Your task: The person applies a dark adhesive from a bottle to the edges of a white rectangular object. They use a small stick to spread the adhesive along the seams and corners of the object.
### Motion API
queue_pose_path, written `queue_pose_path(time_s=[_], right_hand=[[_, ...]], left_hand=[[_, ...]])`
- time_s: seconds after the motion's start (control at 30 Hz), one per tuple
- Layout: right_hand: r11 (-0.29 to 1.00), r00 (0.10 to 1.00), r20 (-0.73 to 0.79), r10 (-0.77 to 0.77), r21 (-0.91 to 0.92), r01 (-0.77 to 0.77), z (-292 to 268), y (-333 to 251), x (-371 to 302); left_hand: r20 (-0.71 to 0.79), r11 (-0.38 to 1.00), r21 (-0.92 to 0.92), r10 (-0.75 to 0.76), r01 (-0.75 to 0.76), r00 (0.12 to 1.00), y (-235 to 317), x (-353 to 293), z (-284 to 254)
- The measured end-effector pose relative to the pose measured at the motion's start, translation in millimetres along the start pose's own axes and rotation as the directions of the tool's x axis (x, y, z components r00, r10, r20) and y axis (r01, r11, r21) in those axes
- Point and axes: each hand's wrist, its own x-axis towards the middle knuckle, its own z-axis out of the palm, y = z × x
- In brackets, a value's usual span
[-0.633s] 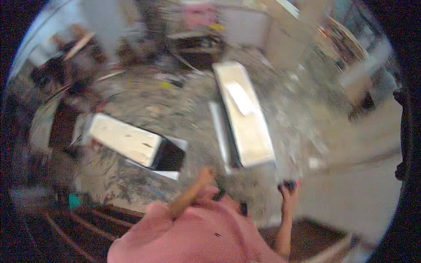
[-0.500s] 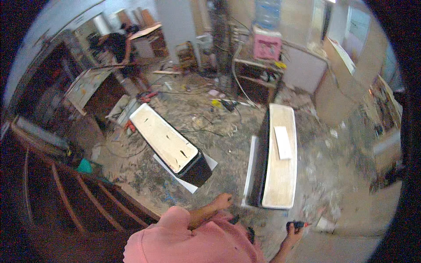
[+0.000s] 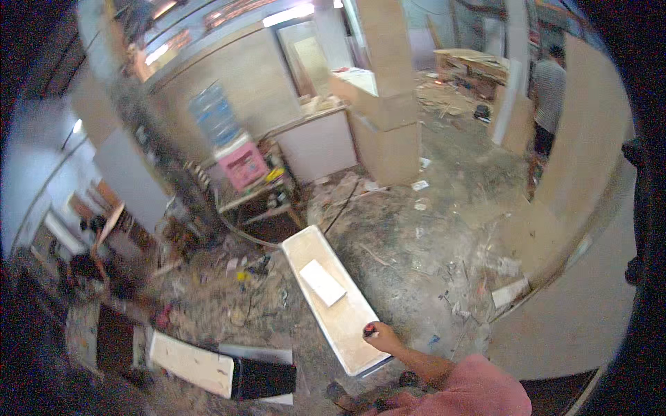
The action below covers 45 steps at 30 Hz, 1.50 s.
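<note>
My right hand (image 3: 380, 337) is closed round a small black-and-red hand tool (image 3: 369, 330); its exact kind is too small to make out. The hand is over the near end of a long pale panel-topped piece with a white rim (image 3: 347, 340); whether it touches the surface I cannot tell. A white rectangular block (image 3: 322, 283) lies on that piece, further from me. My left hand does not show. Dark shapes near the lower edge, probably my feet, are blurred.
A second long pale-topped piece with a black side (image 3: 194, 362) lies at lower left. Beyond stand a pink box (image 3: 243, 165) under a blue water bottle (image 3: 211, 118) and a tall board (image 3: 579, 139) at right. One person (image 3: 549, 97) is behind that board, another (image 3: 90, 267) far left.
The view has swung to the right, so the pieces appear further left. My right hand has moved with the tool from beside the nearer piece to over its near end. My left hand has left the picture.
</note>
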Motion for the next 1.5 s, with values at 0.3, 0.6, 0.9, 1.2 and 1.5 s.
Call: queue_pose_path(time_s=[0.3, 0.6, 0.9, 1.2, 1.5], right_hand=[[0.928, 0.981, 0.194, 0.015, -0.367, 0.058, 13.4, 44.7, 42.9], [0.987, 0.991, -0.079, -0.103, -0.134, 0.092, -19.0, 90.3, -4.4], [0.941, 0.724, 0.676, -0.134, -0.143, 0.308, 65.4, 38.4, -98.6], [0.922, 0.377, 0.885, -0.271, 0.127, 0.365, 156.6, -74.7, -48.3], [0.854, 0.007, 0.923, -0.386, 0.354, 0.382, 222.1, -138.5, -87.2]], left_hand=[[-0.054, 0.989, 0.129, -0.07, 0.077, 0.996, -38.9, -180.1, -18.4], [-0.076, 0.973, -0.11, -0.212, 0.203, 0.974, -100.6, -213.5, 49.6], [-0.247, 0.891, -0.415, -0.303, 0.183, 0.92, -151.0, -241.5, 23.1], [-0.425, 0.677, -0.677, -0.68, 0.288, 0.597, -125.4, -358.9, -17.5], [-0.505, 0.467, -0.836, -0.861, 0.29, -0.069, -39.0, -532.5, 3.3]])
